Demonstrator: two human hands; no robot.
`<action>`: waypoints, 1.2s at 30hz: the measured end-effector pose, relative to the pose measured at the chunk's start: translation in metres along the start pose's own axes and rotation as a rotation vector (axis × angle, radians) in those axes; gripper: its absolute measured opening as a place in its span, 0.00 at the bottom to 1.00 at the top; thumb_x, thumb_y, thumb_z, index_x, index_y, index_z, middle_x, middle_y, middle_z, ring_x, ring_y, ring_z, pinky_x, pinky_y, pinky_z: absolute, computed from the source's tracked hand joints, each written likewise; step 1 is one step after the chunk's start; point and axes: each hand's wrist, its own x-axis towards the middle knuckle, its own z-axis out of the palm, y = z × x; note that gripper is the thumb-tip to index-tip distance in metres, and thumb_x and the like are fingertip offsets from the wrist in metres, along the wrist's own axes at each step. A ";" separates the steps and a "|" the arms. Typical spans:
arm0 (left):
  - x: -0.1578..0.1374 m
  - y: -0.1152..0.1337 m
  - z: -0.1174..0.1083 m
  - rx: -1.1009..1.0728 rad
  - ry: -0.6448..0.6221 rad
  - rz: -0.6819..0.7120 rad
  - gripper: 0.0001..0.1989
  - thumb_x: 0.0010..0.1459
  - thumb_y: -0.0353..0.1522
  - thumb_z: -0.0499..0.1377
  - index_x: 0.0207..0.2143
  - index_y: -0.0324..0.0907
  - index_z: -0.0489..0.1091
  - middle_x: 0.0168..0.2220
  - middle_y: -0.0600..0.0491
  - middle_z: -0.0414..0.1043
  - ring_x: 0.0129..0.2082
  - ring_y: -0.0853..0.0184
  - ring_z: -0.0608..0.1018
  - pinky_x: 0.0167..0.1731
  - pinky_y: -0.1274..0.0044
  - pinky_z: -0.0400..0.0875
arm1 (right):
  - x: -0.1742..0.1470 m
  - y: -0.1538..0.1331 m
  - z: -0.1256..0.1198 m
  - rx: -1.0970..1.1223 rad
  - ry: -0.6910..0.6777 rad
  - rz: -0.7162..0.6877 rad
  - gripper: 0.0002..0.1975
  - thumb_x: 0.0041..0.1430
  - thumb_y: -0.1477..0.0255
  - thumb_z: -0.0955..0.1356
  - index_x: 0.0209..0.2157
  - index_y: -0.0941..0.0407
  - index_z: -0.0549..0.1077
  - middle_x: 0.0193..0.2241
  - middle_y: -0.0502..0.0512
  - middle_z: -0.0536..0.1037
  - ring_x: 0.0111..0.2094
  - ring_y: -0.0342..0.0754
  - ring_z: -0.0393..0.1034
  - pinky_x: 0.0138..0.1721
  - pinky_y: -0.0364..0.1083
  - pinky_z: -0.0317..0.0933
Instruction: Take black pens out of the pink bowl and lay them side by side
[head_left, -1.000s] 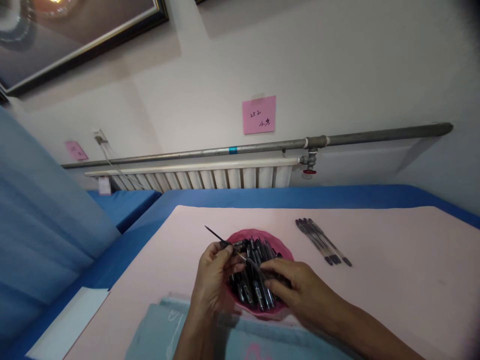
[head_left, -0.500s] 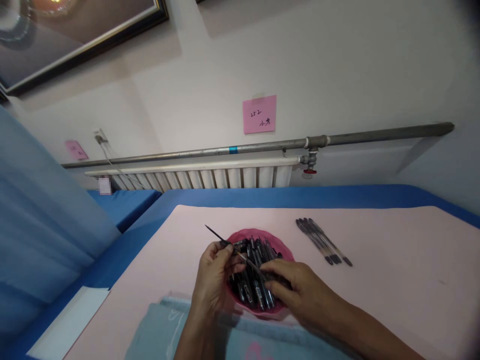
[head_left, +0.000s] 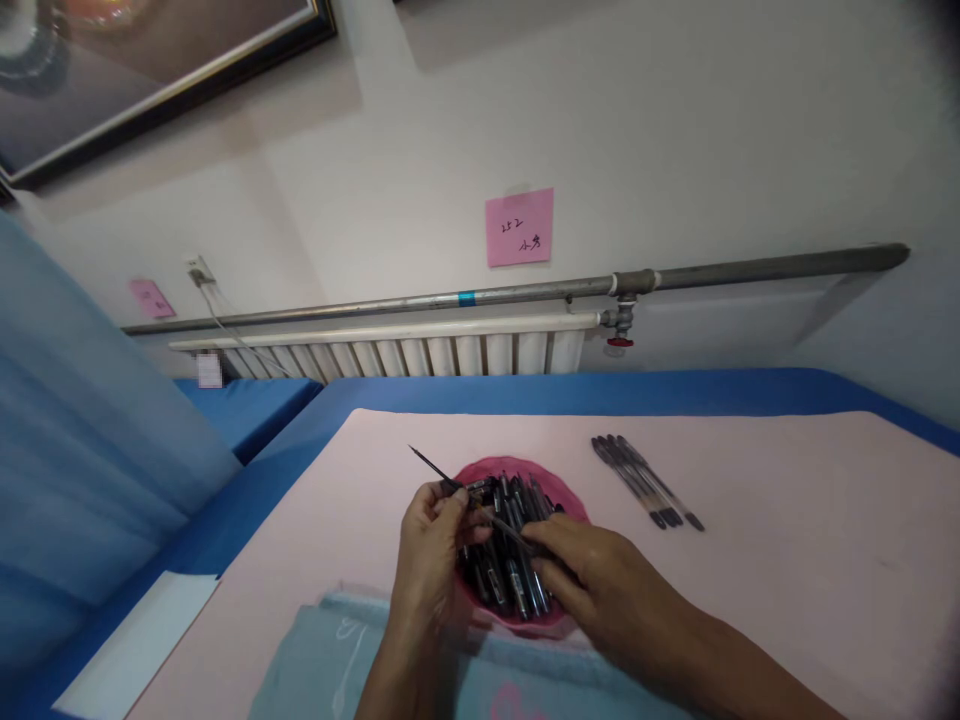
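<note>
My left hand (head_left: 427, 535) is closed, pinching a thin dark pen refill (head_left: 429, 461) between thumb and fingers. The refill's fine tip points up and to the left. From the other side my right hand (head_left: 589, 565) grips a slim grey pen barrel (head_left: 510, 530), which slants in line with the refill; my left fingers hide where the two meet. Both hands are over a pink bowl (head_left: 574, 492) filled with many dark pens (head_left: 517, 575). To the right, several capped pens (head_left: 637, 480) lie side by side on the pink tabletop (head_left: 787, 560).
A light blue cloth (head_left: 315, 650) with printed marks lies at the near edge, under my forearms. A white sheet (head_left: 139, 640) is at the left, beside a blue curtain (head_left: 90, 430). Behind the table are a radiator (head_left: 450, 352) and a metal pipe (head_left: 360, 305).
Both hands stay nearly in place over the bowl, still closed. My right hand and the barrel have shifted very slightly.
</note>
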 end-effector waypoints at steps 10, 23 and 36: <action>-0.007 -0.004 0.008 0.052 -0.085 -0.006 0.09 0.46 0.34 0.63 0.28 0.38 0.68 0.27 0.53 0.73 0.27 0.71 0.76 0.26 0.81 0.70 | 0.001 0.002 0.002 0.122 0.043 -0.002 0.11 0.56 0.77 0.62 0.38 0.55 0.73 0.34 0.54 0.76 0.35 0.48 0.71 0.37 0.47 0.64; -0.001 0.001 -0.003 0.190 -0.106 0.027 0.09 0.47 0.35 0.62 0.29 0.39 0.71 0.26 0.54 0.72 0.26 0.70 0.73 0.26 0.80 0.67 | 0.008 0.016 0.003 0.517 0.232 0.223 0.10 0.54 0.69 0.63 0.37 0.56 0.71 0.29 0.52 0.77 0.31 0.47 0.71 0.34 0.46 0.66; -0.001 -0.008 -0.008 0.628 -0.143 0.203 0.05 0.49 0.28 0.58 0.26 0.44 0.73 0.25 0.54 0.74 0.27 0.67 0.73 0.29 0.80 0.63 | 0.010 0.032 0.003 0.556 0.328 0.273 0.09 0.51 0.71 0.63 0.35 0.56 0.70 0.28 0.51 0.76 0.29 0.46 0.71 0.31 0.46 0.66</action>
